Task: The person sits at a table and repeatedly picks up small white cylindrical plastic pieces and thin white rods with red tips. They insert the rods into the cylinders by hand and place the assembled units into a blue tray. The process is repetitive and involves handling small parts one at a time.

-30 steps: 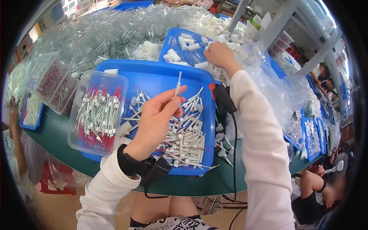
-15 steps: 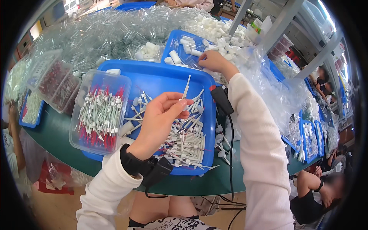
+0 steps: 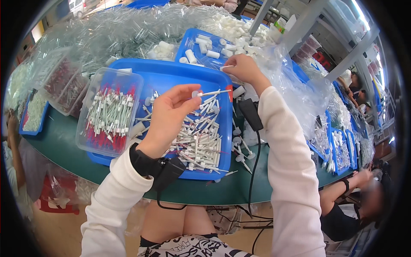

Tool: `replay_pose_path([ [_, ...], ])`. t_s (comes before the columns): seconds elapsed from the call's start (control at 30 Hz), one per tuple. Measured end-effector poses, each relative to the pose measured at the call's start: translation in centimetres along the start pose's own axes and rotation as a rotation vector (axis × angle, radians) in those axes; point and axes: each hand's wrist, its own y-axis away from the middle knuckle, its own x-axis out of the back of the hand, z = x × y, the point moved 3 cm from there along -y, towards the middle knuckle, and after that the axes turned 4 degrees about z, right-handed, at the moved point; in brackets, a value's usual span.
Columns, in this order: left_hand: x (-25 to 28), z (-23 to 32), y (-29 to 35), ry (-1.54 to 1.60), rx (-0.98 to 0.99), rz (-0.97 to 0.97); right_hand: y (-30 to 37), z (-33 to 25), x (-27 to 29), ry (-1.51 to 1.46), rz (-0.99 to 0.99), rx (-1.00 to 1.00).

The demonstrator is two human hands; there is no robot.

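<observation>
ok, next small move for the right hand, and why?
Probably bring the right hand toward the white stick: a white piece shows at its fingertips by the far blue tray, though whether it's firmly gripped is unclear, and the left hand holds the stick pointing right, above the near blue tray.

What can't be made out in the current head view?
All head view:
White stick: held end, behind left fingers.
White piece: full shape, and whether gripped, behind right fingers.
Clear plastic box: floor, under red-and-white sticks.
Clear tube heap: far tubes, too small to separate.
Right sleeve: upper end, cut off by lower edge.
</observation>
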Motion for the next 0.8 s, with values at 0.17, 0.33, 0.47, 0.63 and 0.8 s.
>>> replay_pose_path([
  [0.17,0.1,0.4,-0.2,0.054,-0.110,0.052,5.9,-3.8,4.4,-0.282,0.565,0.126],
  [0.33,0.5,0.7,0.2,0.110,-0.153,0.066,14.2,-6.0,2.8,-0.913,0.424,0.051],
  [0.47,-0.3,0.7,0.4,0.042,-0.167,0.021,16.0,-5.2,1.1,-1.097,0.359,0.076],
  [0.63,-0.4,1.0,0.7,-0.059,-0.165,-0.030,16.3,-4.7,0.2,-1.149,0.397,0.133],
  [0.8,-0.6,1.0,1.0,-0.082,-0.185,-0.057,16.7,-5.2,0.3,-1.169,0.357,0.137],
])
